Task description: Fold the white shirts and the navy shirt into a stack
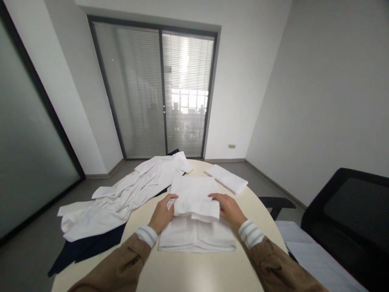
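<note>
white cloth: lying in the middle of the desk, right in front of the person. Its top part is being held folded over the bottom part, which is lying flat.
left hand: pinching the left edge of the folded top part, with the thumb on top and the fingers curling round the edge.
right hand: gripping the right edge of the same folded part, with the thumb lying on top. The other fingers are hiding behind the cloth.
sleeves: brown, with striped cuffs poking out at both wrists.
white coat: lying open and crumpled on the left side of the desk, just beside the white cloth, with one end hanging over the desk edge.
dark cloth: lying under the white coat and peeking out at the near left, hanging off the desk.
folded pile: white, sitting on the far right of the desk, apart from both hands.
black chair: standing to the right of the desk.
glass doors: standing at the far wall, with blinds hanging behind them.
</note>
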`<state>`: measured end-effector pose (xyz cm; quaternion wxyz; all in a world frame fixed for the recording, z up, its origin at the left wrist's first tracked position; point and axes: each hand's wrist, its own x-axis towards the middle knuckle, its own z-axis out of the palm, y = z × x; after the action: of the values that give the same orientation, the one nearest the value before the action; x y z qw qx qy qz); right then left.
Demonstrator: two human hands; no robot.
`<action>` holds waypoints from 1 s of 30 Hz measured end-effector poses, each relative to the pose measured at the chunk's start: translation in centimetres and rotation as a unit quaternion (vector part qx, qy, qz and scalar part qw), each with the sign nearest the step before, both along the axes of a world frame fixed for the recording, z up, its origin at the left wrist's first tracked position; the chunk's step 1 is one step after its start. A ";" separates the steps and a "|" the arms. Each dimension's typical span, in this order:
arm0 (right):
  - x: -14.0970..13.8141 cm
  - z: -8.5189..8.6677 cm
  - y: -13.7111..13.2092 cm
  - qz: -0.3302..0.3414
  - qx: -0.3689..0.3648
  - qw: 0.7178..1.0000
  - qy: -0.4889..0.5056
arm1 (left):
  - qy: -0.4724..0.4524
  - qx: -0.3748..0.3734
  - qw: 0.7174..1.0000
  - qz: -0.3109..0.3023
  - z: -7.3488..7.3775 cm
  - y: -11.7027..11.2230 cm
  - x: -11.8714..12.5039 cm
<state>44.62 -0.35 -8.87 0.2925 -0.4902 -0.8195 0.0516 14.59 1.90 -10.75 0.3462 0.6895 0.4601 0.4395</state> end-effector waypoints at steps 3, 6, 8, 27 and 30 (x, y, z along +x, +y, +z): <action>0.0 -0.8 0.7 -0.008 -0.049 0.997 0.061 | -0.024 -0.023 0.999 -0.008 0.2 0.0 0.2; 0.3 -1.6 1.6 0.038 -0.038 0.995 0.083 | -0.033 -0.022 0.998 -0.038 0.2 0.1 0.2; 0.5 -1.9 2.0 0.061 -0.027 0.993 0.093 | -0.030 -0.025 0.998 -0.042 0.1 0.3 0.2; 0.9 -1.5 2.1 0.082 -0.064 0.991 0.082 | 0.016 0.006 0.986 -0.169 0.9 -0.2 -1.0; 1.0 -1.4 1.8 0.107 -0.065 0.987 0.100 | 0.041 0.023 0.993 -0.107 0.8 -0.1 -0.5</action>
<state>45.59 1.49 -10.27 0.3328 -0.4097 -0.8290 0.1848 14.06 1.79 -9.91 0.3558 0.7598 0.3872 0.3824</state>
